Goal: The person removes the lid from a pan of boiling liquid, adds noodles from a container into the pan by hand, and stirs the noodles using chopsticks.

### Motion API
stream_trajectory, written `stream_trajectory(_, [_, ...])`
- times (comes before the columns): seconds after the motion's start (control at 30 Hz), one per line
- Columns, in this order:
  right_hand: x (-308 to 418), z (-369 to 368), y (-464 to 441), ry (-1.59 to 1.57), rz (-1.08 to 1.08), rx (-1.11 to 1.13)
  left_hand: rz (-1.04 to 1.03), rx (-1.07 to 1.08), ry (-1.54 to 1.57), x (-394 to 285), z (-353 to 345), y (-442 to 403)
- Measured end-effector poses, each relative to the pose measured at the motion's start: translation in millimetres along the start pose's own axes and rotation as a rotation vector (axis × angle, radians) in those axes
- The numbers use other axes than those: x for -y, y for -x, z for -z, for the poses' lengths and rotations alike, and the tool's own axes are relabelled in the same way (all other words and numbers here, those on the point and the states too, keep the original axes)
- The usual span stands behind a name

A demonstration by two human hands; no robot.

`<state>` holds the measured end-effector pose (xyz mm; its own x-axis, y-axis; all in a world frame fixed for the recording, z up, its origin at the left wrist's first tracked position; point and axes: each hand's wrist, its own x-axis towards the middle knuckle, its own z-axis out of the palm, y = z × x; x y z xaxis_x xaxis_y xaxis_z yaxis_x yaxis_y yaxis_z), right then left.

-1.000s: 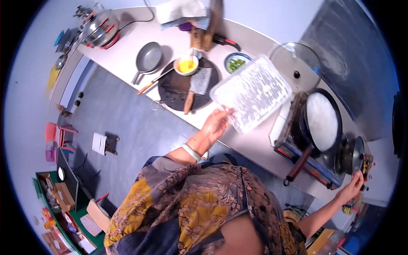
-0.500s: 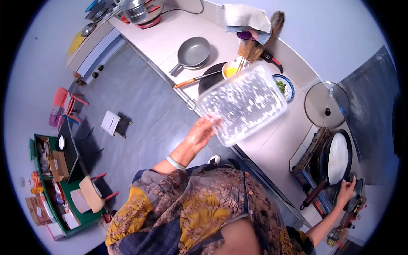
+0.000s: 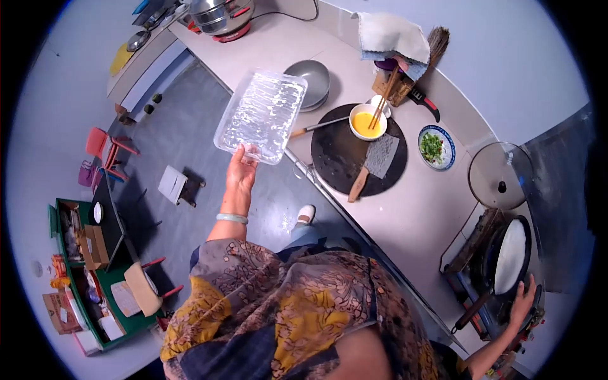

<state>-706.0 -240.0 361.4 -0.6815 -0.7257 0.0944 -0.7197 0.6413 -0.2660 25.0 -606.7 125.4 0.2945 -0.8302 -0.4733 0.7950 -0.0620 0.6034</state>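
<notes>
My left hand (image 3: 240, 171) grips the near edge of a clear plastic tray (image 3: 261, 117), holding it up over the counter's front edge and the floor. My right hand (image 3: 523, 305), fingers stretched and apart, is beside the near right rim of a black frying pan (image 3: 525, 253); I cannot tell whether it touches the rim. A flat white sheet of food (image 3: 510, 256) lies in the pan, which sits on a stove (image 3: 465, 288). A glass lid (image 3: 491, 166) rests behind the pan.
A round dark board (image 3: 329, 152) carries a cleaver (image 3: 382, 157) and a bowl of yellow egg liquid (image 3: 367, 122) with chopsticks (image 3: 384, 98). Close by are a plate of chopped greens (image 3: 436, 147) and a grey pan (image 3: 315, 81). A stool (image 3: 174, 183) stands on the floor.
My left hand has swung the plastic tray left, away from the board, uncovering the cleaver and bowl. My right hand stays by the pan, its fingers now more stretched. The view has shifted slightly.
</notes>
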Motion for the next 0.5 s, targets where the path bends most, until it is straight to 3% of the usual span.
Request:
stream_trajectory(0.17, [68.4,-7.7,15.0,-0.003,0.025,0.026,-0.004,0.01,0.052,-31.8,-17.9,-108.2])
stream_trajectory(0.2, [73.9,-20.7,15.7,-0.176,-0.013,0.002,-0.016,0.001,0.056,-36.2,-16.0,-131.4])
stream_trajectory(0.27, [91.9,-43.3,11.6,-0.222,0.035,-0.016,-0.035,-0.004,0.041,-47.8,-19.7,-180.6])
stream_trajectory(0.33, [162.2,-60.9,13.5,-0.117,0.041,-0.013,0.058,0.088,0.096,-54.0,12.9,-251.8])
stream_trajectory(0.37, [212.1,-74.0,15.1,-0.302,-0.123,-0.013,0.034,0.14,0.057,-53.7,12.9,-266.3])
stream_trajectory(0.4, [249.2,-84.0,11.6,-0.272,0.013,0.034,0.027,0.047,-0.016,-50.7,7.9,-283.1])
stream_trajectory(0.5, [306.6,-140.3,2.5,-0.328,0.03,0.11,0.021,0.049,-0.079,-44.2,4.3,-313.8])
